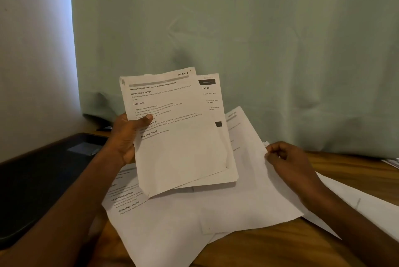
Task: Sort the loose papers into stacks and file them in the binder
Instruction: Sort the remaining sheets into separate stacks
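We're mid-sort: our left hand grips a raised stack, thumb clamped on top; our right hand pinches a sheet from the desk's near pile. Next, lift it cleanly onto the stack.

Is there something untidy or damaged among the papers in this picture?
Yes. The sheets held up by the left hand are fanned out, not squared, and the front one is creased near its lower right. The loose papers on the wooden table overlap at different angles, not in stacks.
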